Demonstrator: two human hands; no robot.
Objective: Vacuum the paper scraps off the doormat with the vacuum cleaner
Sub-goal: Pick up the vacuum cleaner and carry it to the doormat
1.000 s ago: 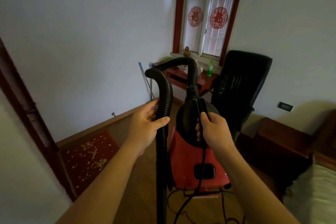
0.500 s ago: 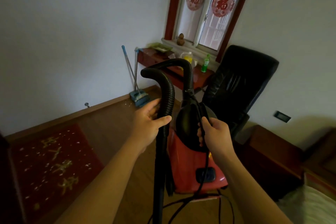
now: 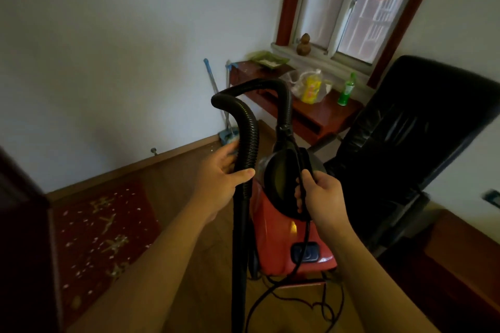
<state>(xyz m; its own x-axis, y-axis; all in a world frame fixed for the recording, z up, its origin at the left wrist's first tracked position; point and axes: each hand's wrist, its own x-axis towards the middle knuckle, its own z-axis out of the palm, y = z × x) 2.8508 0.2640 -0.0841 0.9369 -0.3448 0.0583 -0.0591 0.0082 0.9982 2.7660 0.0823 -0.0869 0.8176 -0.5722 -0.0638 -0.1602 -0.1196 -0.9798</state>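
Observation:
A red vacuum cleaner (image 3: 281, 240) with a black top hangs in front of me, above the wooden floor. My right hand (image 3: 320, 197) grips its black handle together with the power cord. My left hand (image 3: 219, 178) holds the ribbed black hose (image 3: 247, 130), thumb across its front, fingers behind it. The hose arches over from the vacuum's top and drops straight down past my left forearm. A dark red doormat (image 3: 105, 235) with gold characters lies on the floor at lower left, strewn with several white paper scraps (image 3: 81, 224).
A black office chair (image 3: 405, 138) stands close on the right. A red-brown desk (image 3: 322, 113) under the window carries a yellow bag and a green bottle. A broom and dustpan (image 3: 226, 132) lean in the corner. A dark door edge (image 3: 24, 238) borders the mat. Cord loops lie on the floor.
The view has swung and tilted down: more of the doormat, the desk and the broom show. The vacuum and both hands keep their grips and sit slightly lower in view.

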